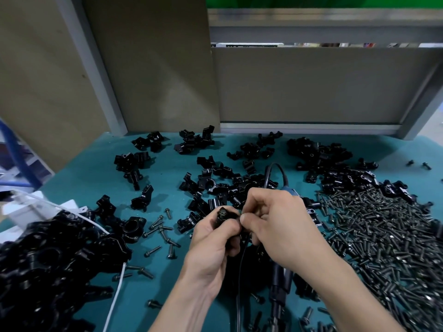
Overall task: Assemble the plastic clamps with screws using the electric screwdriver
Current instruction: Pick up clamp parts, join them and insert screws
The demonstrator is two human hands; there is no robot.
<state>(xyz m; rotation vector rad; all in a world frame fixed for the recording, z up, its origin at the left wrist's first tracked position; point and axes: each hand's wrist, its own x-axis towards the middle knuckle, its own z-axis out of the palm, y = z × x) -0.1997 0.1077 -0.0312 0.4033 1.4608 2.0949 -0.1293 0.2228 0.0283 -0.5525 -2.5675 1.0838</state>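
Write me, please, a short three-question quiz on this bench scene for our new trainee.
1. True or false: the big heap of loose screws lies on the person's right.
2. What does the left hand grip? A a black clamp; B the white cable; C a roll of tape.
3. Where is the electric screwdriver just now?

Key: 1 true. 2 A. 3 Lying on the table, under the right arm.

Teal work surface (79, 178), beige back panels (311, 87), white cord (117, 291), blue tube (16, 154) at left edge
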